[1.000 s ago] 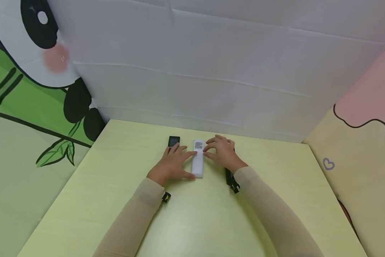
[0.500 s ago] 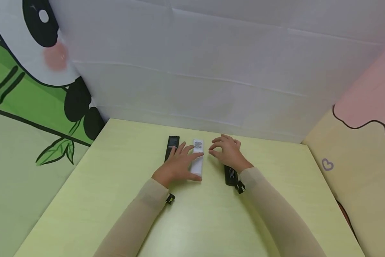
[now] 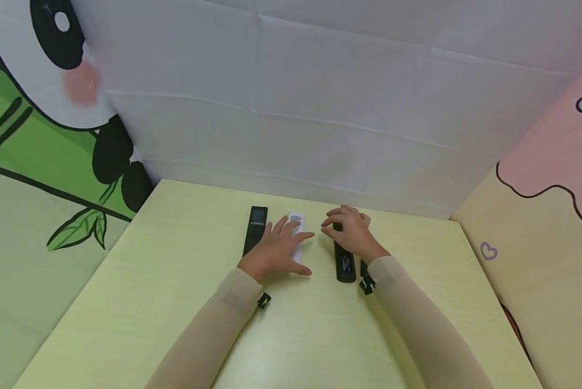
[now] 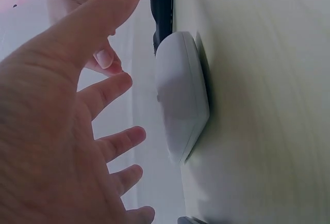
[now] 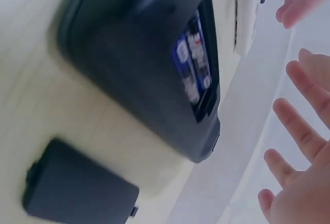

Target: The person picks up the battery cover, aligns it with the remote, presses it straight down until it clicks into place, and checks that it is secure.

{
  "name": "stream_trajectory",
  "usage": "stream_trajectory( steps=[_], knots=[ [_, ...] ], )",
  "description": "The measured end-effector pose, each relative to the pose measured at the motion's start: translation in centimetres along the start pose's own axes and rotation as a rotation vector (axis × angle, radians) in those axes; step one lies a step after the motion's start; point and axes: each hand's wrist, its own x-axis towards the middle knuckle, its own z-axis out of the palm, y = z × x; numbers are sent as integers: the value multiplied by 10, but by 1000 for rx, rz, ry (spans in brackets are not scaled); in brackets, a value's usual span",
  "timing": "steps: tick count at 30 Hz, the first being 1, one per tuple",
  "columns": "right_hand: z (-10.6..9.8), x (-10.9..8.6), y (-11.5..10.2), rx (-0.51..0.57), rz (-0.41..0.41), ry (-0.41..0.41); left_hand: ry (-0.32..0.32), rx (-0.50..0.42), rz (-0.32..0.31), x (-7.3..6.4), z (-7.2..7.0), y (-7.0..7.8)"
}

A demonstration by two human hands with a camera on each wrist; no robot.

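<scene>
My left hand (image 3: 277,251), its fingers spread, is over a white remote control (image 3: 297,249) lying on the table. In the left wrist view the fingers stand apart from the white remote (image 4: 180,92). My right hand (image 3: 353,233), with fingers loosely bent and holding nothing, is above a black remote control (image 3: 345,265). The right wrist view shows that remote's battery compartment uncovered, with blue-and-white batteries (image 5: 192,61) inside. Its loose black battery cover (image 5: 80,185) lies on the table beside it. Part of the white remote is hidden under my left hand.
A second black remote (image 3: 255,229) lies to the left of my left hand, partly hidden by it. The pale yellow table (image 3: 174,302) ends at a white wall sheet (image 3: 310,108) behind. Printed cartoon panels stand at both sides.
Both hands have shifted right, the left one from beside the white remote to above it. More of both black remotes now shows. The remotes appear to stay in place.
</scene>
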Motion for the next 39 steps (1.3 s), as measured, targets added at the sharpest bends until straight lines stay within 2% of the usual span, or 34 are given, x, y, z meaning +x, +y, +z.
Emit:
stream_trajectory(
  steps=[12, 20, 27, 32, 39],
  knots=[
    [-12, -12, 18, 17, 43, 6, -30, 39, 18, 15, 0, 19],
    [-20, -22, 33, 2, 100, -3, -23, 58, 31, 24, 11, 34],
    [-24, -34, 47, -9, 120, -4, -28, 91, 11, 31, 19, 42],
    [-27, -45, 62, -27, 135, -14, -22, 126, 36, 34, 27, 51],
    [-28, -55, 80, -40, 186, -72, -19, 146, 29, 35, 32, 63]
  ],
)
